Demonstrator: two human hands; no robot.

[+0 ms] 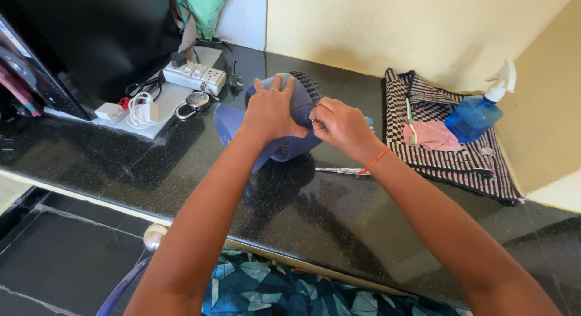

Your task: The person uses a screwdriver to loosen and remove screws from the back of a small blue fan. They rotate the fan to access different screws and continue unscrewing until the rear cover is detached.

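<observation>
A small dark-blue table fan [285, 148] stands on the black stone counter [302, 213], its ribbed rear housing turned up toward me. My left hand [272, 110] lies flat over the top of the housing and grips it. My right hand [340, 125] pinches at the fan's right side, fingertips pressed to the housing; what they pinch is hidden. A thin screwdriver [339, 170] with a clear handle lies on the counter just under my right wrist, which wears an orange thread band.
A white power strip [195, 77], coiled white cable [140, 110] and black scissors [144, 86] sit at the back left by a dark appliance [91, 38]. At the right, a striped cloth [442, 153] carries a pink rag, a toothbrush and a blue spray bottle [478, 113].
</observation>
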